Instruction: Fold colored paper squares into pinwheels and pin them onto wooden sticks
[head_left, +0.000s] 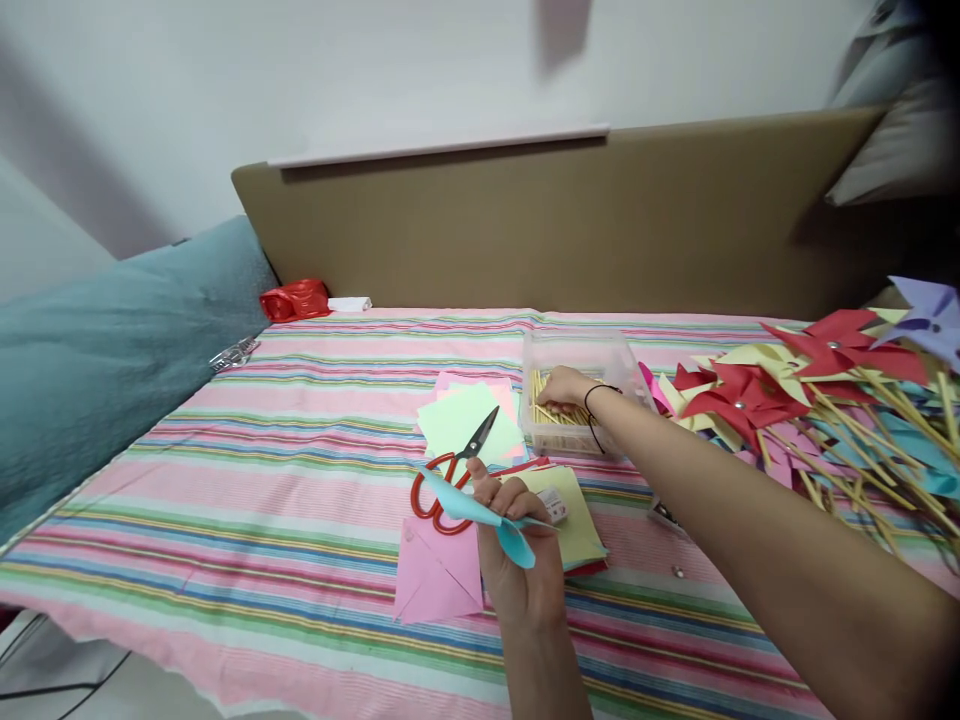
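My left hand [517, 540] is closed on a light blue paper pinwheel [480, 510], whose folded blades stick out on both sides of the fingers. My right hand [564, 388] reaches into a clear plastic box [574, 440], its fingers curled down on the thin yellow sticks [538, 400] inside; the fingertips are partly hidden. Red-handled scissors [474, 445] lie open behind my left hand, on pale green paper sheets [454, 415]. A creased pink paper square [435, 575] lies to its left, and a stack of yellow paper [577, 505] with a small white item [553, 503] lies to its right.
Finished pinwheels on sticks [750, 400] are heaped at the right, beside my right forearm. A small tray [664, 515] is partly under that arm. Striped cloth [262, 520] covers the surface. A red plastic packet [296, 300] lies at the far left, before a brown headboard [465, 230].
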